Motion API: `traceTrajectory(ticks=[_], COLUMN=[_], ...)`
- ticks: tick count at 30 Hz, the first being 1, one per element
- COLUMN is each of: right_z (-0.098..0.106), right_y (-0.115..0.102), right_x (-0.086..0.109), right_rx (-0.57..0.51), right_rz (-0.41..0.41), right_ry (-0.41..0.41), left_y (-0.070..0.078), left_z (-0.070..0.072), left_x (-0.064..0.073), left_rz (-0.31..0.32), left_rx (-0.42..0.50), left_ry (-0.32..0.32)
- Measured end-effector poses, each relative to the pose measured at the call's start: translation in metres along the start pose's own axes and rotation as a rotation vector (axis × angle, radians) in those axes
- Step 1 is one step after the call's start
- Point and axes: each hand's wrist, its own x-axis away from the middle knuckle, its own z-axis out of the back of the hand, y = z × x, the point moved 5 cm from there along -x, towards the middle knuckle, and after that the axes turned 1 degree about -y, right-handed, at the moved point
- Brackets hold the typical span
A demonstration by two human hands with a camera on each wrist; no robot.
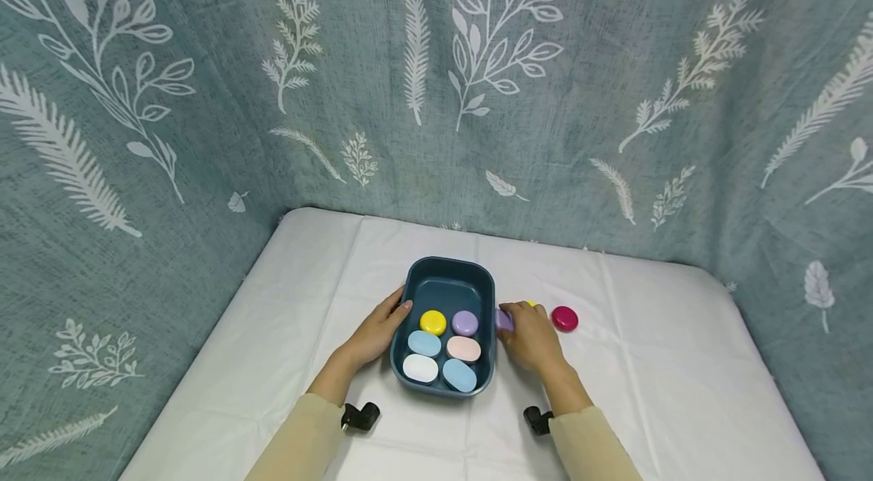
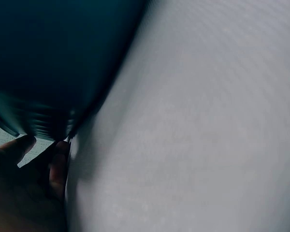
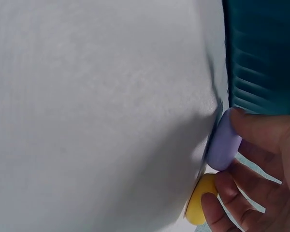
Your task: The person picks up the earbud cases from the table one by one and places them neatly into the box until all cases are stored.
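A dark teal rectangular bin (image 1: 446,269) with rounded corners stands on the white cloth. In it lie round yellow (image 1: 433,323) and purple (image 1: 465,323) soap-like pieces, plus several oval ones in light blue, pink and white. My left hand (image 1: 371,329) grips the bin's left side, thumb at the rim; the left wrist view shows its fingers by the ribbed wall. Just outside the right wall, my right hand (image 1: 535,341) pinches a purple soap-like disc (image 3: 224,142) between thumb and fingers. Its other fingers touch a yellow disc (image 3: 200,200), mostly hidden in the head view.
To the right of my right hand lies a magenta disc (image 1: 564,319) on the white-covered table (image 1: 655,360). Grey-green curtains (image 1: 382,72) with white leaf prints hang behind and at both sides. Black wrist cameras (image 1: 361,416) sit at the sleeve ends.
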Motion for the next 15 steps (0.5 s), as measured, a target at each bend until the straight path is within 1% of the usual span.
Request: traceTrajectory(ticks=[5, 10, 15], right_z=[0.003, 0.013, 0.022], right_y=[0.003, 0.002, -0.002], right_x=[0.0, -0.001, -0.004], right_rx=[-0.054, -0.105, -0.128], right_rz=[-0.002, 0.007, 0.023], right_ry=[0.023, 0.05, 0.075], left_y=[-0.001, -0.002, -0.002], left_z=[0.0, 0.0, 0.0], left_x=[0.0, 0.0, -0.001], left_rz=[0.001, 0.001, 0.004], left_rx=[-0.002, -0.007, -0.012], left_ry=[0.005, 0.005, 0.007])
